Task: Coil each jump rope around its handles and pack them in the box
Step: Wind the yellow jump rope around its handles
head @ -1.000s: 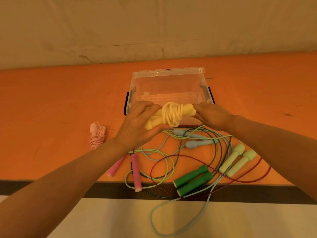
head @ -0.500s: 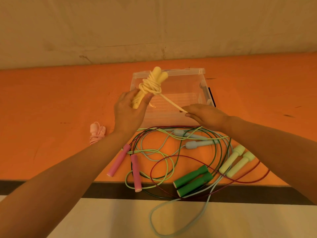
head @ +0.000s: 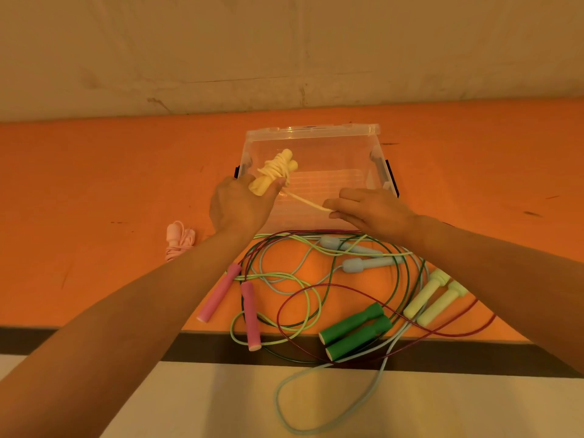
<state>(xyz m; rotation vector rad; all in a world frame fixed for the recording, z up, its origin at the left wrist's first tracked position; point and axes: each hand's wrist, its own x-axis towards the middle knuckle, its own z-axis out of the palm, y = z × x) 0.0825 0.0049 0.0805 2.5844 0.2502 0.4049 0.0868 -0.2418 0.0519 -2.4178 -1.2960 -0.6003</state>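
Yellow jump rope (head: 275, 172): coiled round its handles, gripped by left hand (head: 238, 206) over clear box (head: 311, 131) at 12 o'clock. Loose tail pinched by right hand (head: 369, 213). Pink bundle (head: 177, 241) at 9 o'clock on orange table (head: 94, 184). Uncoiled ropes with green handles (head: 355, 330) at 6 o'clock.

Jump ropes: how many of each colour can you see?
Yellow jump rope: 1
Pale pink coiled jump rope: 1
Pink-handled jump rope: 1
Blue-handled jump rope: 1
Dark green-handled jump rope: 1
Light green-handled jump rope: 1
Total: 6
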